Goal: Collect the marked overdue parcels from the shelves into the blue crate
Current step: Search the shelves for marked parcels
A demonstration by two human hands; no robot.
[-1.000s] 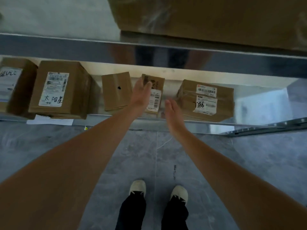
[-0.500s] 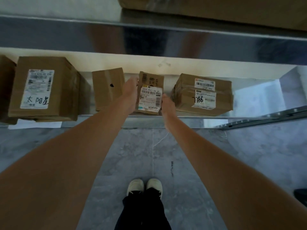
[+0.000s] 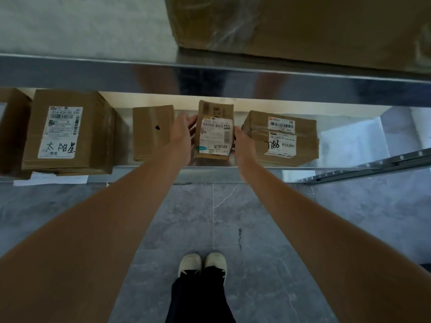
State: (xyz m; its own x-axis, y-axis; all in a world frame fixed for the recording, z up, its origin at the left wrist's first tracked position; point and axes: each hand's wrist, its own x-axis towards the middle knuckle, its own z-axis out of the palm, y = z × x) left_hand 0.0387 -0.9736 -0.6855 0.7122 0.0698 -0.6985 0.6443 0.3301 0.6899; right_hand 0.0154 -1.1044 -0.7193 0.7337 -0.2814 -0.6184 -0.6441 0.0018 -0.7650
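A small brown parcel (image 3: 215, 130) with a white label reading 2350 stands on the lower metal shelf (image 3: 256, 168). My left hand (image 3: 183, 134) presses its left side and my right hand (image 3: 242, 143) presses its right side, so both grip it. Left of it sits a plain box with a black dot (image 3: 152, 132), and further left a bigger box with a handwritten label (image 3: 67, 131). To the right lies a flat box marked 786 (image 3: 281, 137). No blue crate is in view.
The upper shelf rail (image 3: 210, 78) crosses above the parcels, with a large carton (image 3: 303, 26) on top. A loose white paper (image 3: 51, 179) pokes out under the left box. Grey tiled floor (image 3: 268, 229) and my shoes (image 3: 201, 263) lie below.
Both hands went from reaching, fingers apart, to closing on the sides of the small labelled parcel. The parcel turned so that its label faces up.
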